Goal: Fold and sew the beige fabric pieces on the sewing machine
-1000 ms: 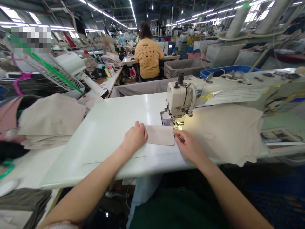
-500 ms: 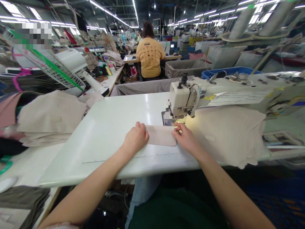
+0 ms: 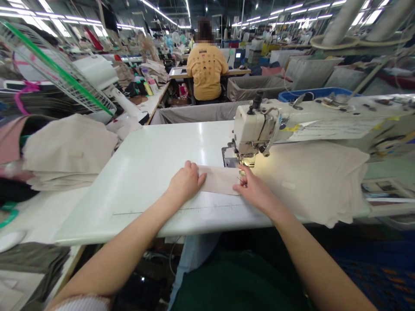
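A small pale pink-beige fabric piece (image 3: 218,179) lies flat on the white sewing table, just in front of the needle area. My left hand (image 3: 186,181) is closed on its left end, thumb on top. At the right end, my right hand (image 3: 254,188) is closed with thumb and fingertips at the fabric edge. A thin dark sliver shows between those fingers, too small to name. The sewing machine head (image 3: 251,129) stands right behind my right hand, its lamp lighting the needle plate (image 3: 231,161). My fingers hide both ends of the piece.
Stacked beige fabric panels (image 3: 314,181) lie under the machine arm at right. Another fabric pile (image 3: 69,151) is at left, near a white fan (image 3: 97,77) with a wire guard. A person in a yellow shirt (image 3: 207,71) sits ahead, beyond a grey cloth bin (image 3: 194,114).
My right thumb and fingers have shifted at the fabric's right edge, and the thin sliver now shows between them. My left hand stays on the left end. The view has tilted slightly.
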`<action>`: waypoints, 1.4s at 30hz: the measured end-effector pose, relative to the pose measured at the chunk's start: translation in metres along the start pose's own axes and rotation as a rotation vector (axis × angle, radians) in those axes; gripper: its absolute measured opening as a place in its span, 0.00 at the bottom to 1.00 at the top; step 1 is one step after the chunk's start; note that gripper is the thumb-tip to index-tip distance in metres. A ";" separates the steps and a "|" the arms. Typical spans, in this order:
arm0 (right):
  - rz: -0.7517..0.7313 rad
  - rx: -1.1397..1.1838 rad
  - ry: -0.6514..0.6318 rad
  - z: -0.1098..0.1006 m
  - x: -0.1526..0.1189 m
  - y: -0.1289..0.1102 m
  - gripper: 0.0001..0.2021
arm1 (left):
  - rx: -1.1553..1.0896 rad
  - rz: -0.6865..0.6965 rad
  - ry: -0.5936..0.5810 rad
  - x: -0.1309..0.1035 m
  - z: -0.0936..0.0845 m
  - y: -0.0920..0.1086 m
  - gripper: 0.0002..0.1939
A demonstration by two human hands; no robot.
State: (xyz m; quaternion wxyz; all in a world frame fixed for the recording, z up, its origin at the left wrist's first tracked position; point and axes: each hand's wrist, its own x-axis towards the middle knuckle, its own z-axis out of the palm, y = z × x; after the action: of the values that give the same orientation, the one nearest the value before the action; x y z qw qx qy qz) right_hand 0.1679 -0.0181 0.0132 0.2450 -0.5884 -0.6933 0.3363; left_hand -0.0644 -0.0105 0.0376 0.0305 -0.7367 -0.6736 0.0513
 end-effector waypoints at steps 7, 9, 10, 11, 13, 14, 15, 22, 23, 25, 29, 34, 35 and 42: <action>-0.048 -0.158 0.006 0.004 -0.003 -0.002 0.36 | -0.024 0.012 -0.006 -0.002 -0.003 0.000 0.27; -0.043 -0.226 -0.007 0.002 -0.005 -0.006 0.35 | -0.026 0.013 -0.008 -0.001 0.000 -0.001 0.27; -0.040 -0.261 -0.010 0.001 -0.007 -0.007 0.35 | -0.025 0.013 -0.002 -0.001 0.001 -0.002 0.27; -0.036 -0.293 -0.008 -0.001 -0.009 -0.008 0.34 | -0.022 0.013 0.006 0.000 0.003 -0.003 0.27; -0.036 -0.343 0.023 -0.003 -0.014 -0.007 0.33 | -0.011 0.015 0.018 0.000 0.005 -0.004 0.27; -0.056 -0.360 0.046 -0.005 -0.017 -0.006 0.32 | -0.004 0.014 0.020 0.000 0.005 -0.004 0.27; -0.090 -0.376 0.067 -0.006 -0.021 -0.003 0.29 | 0.003 0.013 0.017 0.000 0.004 -0.004 0.27; -0.361 -0.438 -0.014 -0.010 -0.039 0.011 0.14 | 0.054 0.072 0.045 -0.002 -0.014 0.014 0.18; -0.377 -0.442 -0.025 -0.010 -0.040 0.012 0.15 | 0.030 0.170 0.092 -0.001 -0.014 0.020 0.15; -0.408 -0.453 -0.028 -0.010 -0.042 0.013 0.17 | -0.050 0.438 0.173 0.001 -0.009 0.033 0.13; -0.415 -0.485 0.003 -0.009 -0.045 0.018 0.18 | -0.144 0.715 0.207 0.009 0.007 0.058 0.17; -0.309 -0.574 -0.036 -0.015 -0.040 0.017 0.18 | -0.098 0.647 0.207 0.022 0.009 0.075 0.15; -0.290 -0.584 -0.038 -0.016 -0.038 0.015 0.18 | -0.097 0.628 0.209 0.025 0.008 0.078 0.14; -0.245 -0.562 -0.008 -0.022 -0.027 0.011 0.12 | -0.144 0.619 0.172 0.033 0.004 0.083 0.14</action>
State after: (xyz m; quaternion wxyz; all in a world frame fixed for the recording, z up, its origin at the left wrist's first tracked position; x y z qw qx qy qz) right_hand 0.1963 -0.0402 0.0207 0.1084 -0.5437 -0.8260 0.1016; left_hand 0.0202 0.0150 0.0227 0.0179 -0.9084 -0.4145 -0.0522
